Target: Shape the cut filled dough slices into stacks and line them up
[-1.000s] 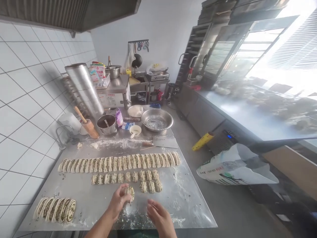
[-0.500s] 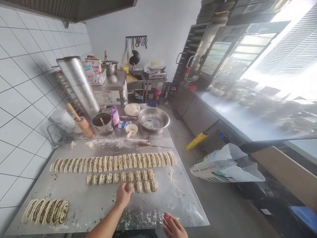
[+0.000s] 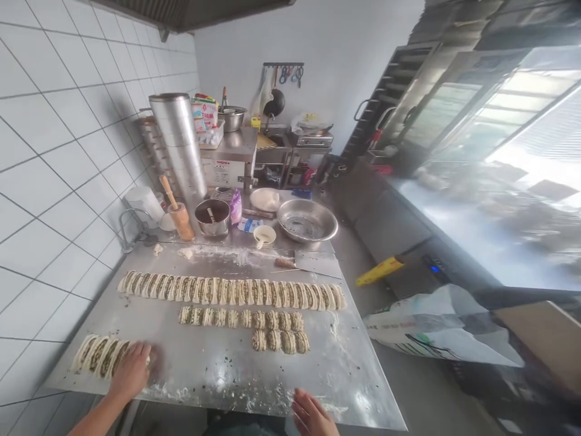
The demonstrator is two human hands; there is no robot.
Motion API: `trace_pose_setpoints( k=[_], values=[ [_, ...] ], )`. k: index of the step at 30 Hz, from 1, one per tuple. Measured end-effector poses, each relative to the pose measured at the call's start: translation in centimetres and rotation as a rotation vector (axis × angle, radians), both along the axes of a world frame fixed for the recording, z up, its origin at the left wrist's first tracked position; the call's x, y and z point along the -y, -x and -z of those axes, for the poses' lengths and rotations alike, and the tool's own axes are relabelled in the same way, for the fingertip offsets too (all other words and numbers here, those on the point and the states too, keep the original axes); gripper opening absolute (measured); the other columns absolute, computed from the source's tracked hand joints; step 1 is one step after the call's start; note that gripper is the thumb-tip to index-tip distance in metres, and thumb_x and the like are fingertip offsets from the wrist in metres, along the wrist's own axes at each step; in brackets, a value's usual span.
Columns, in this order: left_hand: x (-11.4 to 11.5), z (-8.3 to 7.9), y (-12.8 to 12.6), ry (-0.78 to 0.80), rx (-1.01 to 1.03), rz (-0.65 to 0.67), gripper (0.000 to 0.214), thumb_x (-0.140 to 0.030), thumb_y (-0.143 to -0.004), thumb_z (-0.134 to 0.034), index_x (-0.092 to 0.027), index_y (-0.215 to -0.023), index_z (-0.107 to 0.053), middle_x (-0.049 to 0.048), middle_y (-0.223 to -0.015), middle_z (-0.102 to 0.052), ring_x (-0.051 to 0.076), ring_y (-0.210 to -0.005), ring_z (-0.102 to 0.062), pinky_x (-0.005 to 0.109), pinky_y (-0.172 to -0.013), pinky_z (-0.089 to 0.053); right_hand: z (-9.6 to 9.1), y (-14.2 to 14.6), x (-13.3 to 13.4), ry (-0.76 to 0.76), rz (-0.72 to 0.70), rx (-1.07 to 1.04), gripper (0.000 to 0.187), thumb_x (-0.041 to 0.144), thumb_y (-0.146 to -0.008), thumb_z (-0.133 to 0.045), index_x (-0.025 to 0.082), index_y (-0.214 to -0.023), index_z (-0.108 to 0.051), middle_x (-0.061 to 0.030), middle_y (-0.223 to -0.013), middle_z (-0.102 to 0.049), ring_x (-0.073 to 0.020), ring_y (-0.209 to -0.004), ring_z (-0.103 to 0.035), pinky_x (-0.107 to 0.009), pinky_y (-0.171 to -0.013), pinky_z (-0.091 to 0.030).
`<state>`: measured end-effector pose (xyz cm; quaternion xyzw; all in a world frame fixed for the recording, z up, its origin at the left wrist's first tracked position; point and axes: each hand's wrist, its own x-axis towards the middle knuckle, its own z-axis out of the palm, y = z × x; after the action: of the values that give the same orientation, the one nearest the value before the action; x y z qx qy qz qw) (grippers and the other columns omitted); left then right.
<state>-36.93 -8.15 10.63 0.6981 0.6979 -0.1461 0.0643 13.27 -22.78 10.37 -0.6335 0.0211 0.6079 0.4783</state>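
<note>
Dough slices (image 3: 100,357) lie near-left on the worktop (image 3: 190,363) — likely soft, light, easily squashed; grasp flat sides. Left hand (image 3: 132,366) covers their right end, grip unclear; right hand (image 3: 313,413) — empty, fingers loosely extended.

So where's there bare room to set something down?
The flour-speckled stretch between left hand and right hand, below the short dough rows; also left of those rows, below the long sliced roll. Crowded: farther back, around the steel basin and pot.
</note>
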Motion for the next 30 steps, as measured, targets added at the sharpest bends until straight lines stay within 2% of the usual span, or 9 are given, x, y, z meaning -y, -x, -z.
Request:
trace_pose_setpoints(
  k=[4,8,12,14,16,20,22,25,30],
  values=[
    [0.9,2.4,1.1,0.147,0.092,0.089,0.063,-0.002,-0.081,-0.046,-0.017,-0.142,-0.055,0.0197,-0.146,-0.057,0.030,-0.125,-0.064,0.040,-0.107,-0.044,-1.4,4.2,-1.6,-0.058,-0.059,-0.026,0.063,0.060,-0.051,-0.093,0.017,-0.091,-0.071,-0.0079,-0.096,-0.073,-0.0203,-0.089,-0.069,-0.027,-0.073,-0.053],
    [0.9,-0.4,-2.3,0.155,0.420,-0.195,0.034,-0.012,-0.084,-0.048,-0.015,-0.114,-0.064,0.0161,-0.126,-0.067,0.030,-0.113,-0.068,0.041,-0.101,-0.048,-1.6,8.0,-3.7,-0.205,-0.397,0.001,0.056,0.063,-0.064,-0.084,0.017,-0.092,-0.068,-0.0027,-0.082,-0.066,-0.0158,-0.078,-0.064,-0.025,-0.068,-0.047],
    [1.6,-7.9,-10.1,0.228,0.789,-0.170,0.028,-0.043,-0.094,-0.056,-0.020,-0.105,-0.065,0.0032,-0.100,-0.072,0.023,-0.100,-0.069,0.030,-0.090,-0.051,-4.1,10.3,-5.5,-0.378,-0.671,0.026,0.080,0.054,-0.054,-0.094,0.014,-0.118,-0.068,-0.0084,-0.104,-0.070,-0.0189,-0.080,-0.066,-0.030,-0.068,-0.048],
    [2.5,-12.9,-14.6,0.282,0.989,-0.073,0.042,-0.057,-0.094,-0.057,-0.018,-0.108,-0.066,0.0043,-0.099,-0.072,0.022,-0.095,-0.068,0.029,-0.085,-0.052,-7.1,10.4,-5.9,-0.539,-0.885,-0.073,0.090,0.053,-0.059,-0.094,0.016,-0.134,-0.061,-0.0121,-0.120,-0.069,-0.0206,-0.088,-0.069,-0.032,-0.075,-0.051],
    [3.6,-17.7,-18.2,0.282,1.069,0.020,0.051,-0.062,-0.094,-0.058,-0.018,-0.116,-0.067,0.0056,-0.093,-0.072,0.020,-0.085,-0.067,0.029,-0.080,-0.053,-10.8,9.6,-6.0,-0.675,-1.075,-0.275,0.076,0.052,-0.070,-0.089,0.016,-0.131,-0.062,-0.0126,-0.116,-0.072,-0.0232,-0.094,-0.071,-0.033,-0.080,-0.053],
    [5.8,-23.8,-20.7,0.171,1.093,0.367,0.047,-0.037,-0.101,-0.053,-0.029,-0.147,-0.054,0.0126,-0.152,-0.056,0.028,-0.137,-0.056,0.037,-0.109,-0.052,-17.6,6.9,-5.2,-0.725,-1.094,-0.402,0.046,0.046,-0.084,-0.080,0.017,-0.118,-0.068,-0.0108,-0.109,-0.076,-0.0239,-0.096,-0.074,-0.035,-0.086,-0.055],
    [6.3,-24.5,-20.5,0.097,1.018,0.604,0.059,-0.021,-0.099,-0.051,-0.035,-0.156,-0.043,0.0095,-0.165,-0.042,0.028,-0.152,-0.042,0.043,-0.120,-0.045,-19.6,5.6,-4.6,-0.711,-1.092,-0.435,0.043,0.043,-0.083,-0.080,0.018,-0.116,-0.070,-0.0105,-0.111,-0.076,-0.0246,-0.100,-0.073,-0.036,-0.090,-0.054],
    [6.4,-24.1,-20.6,-0.036,0.923,0.802,0.064,-0.012,-0.099,-0.046,-0.035,-0.158,-0.040,0.0101,-0.159,-0.051,0.024,-0.146,-0.051,0.041,-0.120,-0.046,-20.9,4.4,-3.9,-0.702,-1.114,-0.488,0.040,0.045,-0.082,-0.081,0.019,-0.112,-0.073,-0.0103,-0.114,-0.076,-0.0243,-0.104,-0.071,-0.033,-0.093,-0.050],
    [6.5,-23.7,-23.1,-0.158,0.945,0.663,0.046,-0.020,-0.101,-0.051,-0.034,-0.143,-0.061,0.0084,-0.136,-0.071,0.024,-0.127,-0.066,0.035,-0.110,-0.053,-20.6,4.5,-3.5,-0.907,-1.067,-0.221,0.042,0.057,-0.081,-0.080,0.019,-0.098,-0.078,-0.0103,-0.116,-0.072,-0.0262,-0.104,-0.067,-0.035,-0.093,-0.050]
  ],
)
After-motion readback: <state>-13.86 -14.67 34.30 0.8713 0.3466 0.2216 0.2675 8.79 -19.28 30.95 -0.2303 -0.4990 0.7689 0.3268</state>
